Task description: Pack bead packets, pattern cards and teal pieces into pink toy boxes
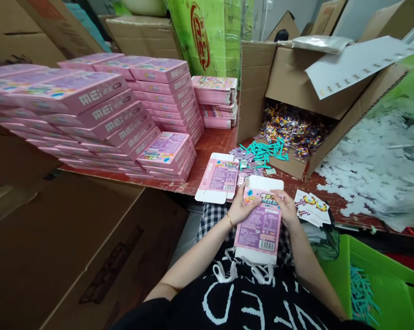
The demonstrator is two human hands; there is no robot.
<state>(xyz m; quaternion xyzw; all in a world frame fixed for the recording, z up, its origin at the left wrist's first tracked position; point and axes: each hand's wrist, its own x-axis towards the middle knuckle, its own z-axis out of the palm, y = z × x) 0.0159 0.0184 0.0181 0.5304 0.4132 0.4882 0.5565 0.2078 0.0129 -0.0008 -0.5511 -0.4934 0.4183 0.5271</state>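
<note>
Over my lap I hold a flattened pink and purple carton (260, 227), its white end flaps sticking out at top and bottom. My left hand (243, 204) grips its left edge, the thumb lying across the printed face. At the upper right edge my right hand (285, 206) has its fingers closed on the same carton. A second flat pink carton (221, 176) lies at the table's edge, left of my hands. Just beyond are small purple packets (250, 160) and a heap of teal plastic sticks (267, 150). Printed cards (311, 207) lie right of my right hand.
Stacks of filled-out pink boxes (100, 105) cover the table's left side, with a pile of flat cartons (215, 101) behind. An open cardboard box (256, 87) holds many small colourful packets (292, 126). White pieces (372, 160) heap at right; a green bin (395, 284) with teal sticks stands below.
</note>
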